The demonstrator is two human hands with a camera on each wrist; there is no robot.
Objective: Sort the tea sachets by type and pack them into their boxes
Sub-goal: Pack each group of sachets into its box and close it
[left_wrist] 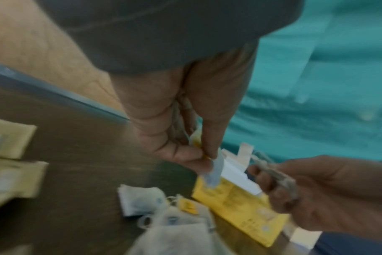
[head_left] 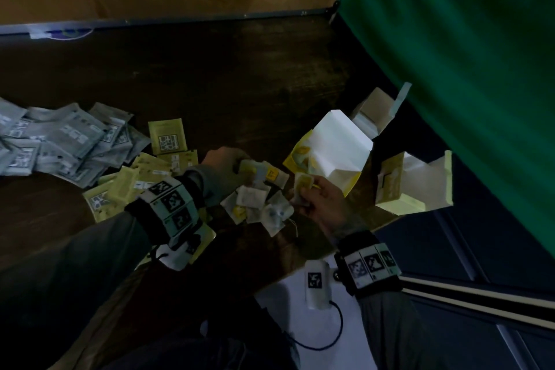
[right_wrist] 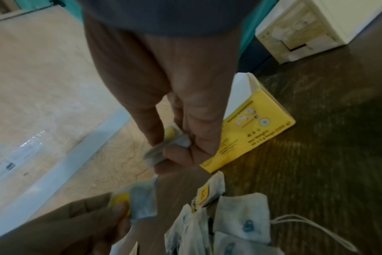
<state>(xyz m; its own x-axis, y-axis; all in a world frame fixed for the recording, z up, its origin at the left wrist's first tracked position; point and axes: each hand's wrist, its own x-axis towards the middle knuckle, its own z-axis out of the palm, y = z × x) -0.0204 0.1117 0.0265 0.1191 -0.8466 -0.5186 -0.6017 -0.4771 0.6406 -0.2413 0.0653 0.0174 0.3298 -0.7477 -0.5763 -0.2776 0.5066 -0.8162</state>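
My left hand (head_left: 240, 167) pinches a small bundle of white tea bags with yellow tags (head_left: 256, 173) just above a loose pile of the same bags (head_left: 258, 207) on the dark table. In the left wrist view, thumb and fingers (left_wrist: 207, 158) close on a bag (left_wrist: 213, 172). My right hand (head_left: 307, 198) grips a few folded tea bags (head_left: 302, 185) beside the open yellow box (head_left: 330, 156), which lies on its side. The right wrist view shows the right hand's bags (right_wrist: 164, 148) in front of that box (right_wrist: 255, 127).
A heap of grey sachets (head_left: 60, 141) fills the left side, with yellow-green sachets (head_left: 168, 137) next to it. A pale yellow box (head_left: 411, 180) and a brown-and-white box (head_left: 375, 114) stand open at the right edge by a green cloth (head_left: 465, 54).
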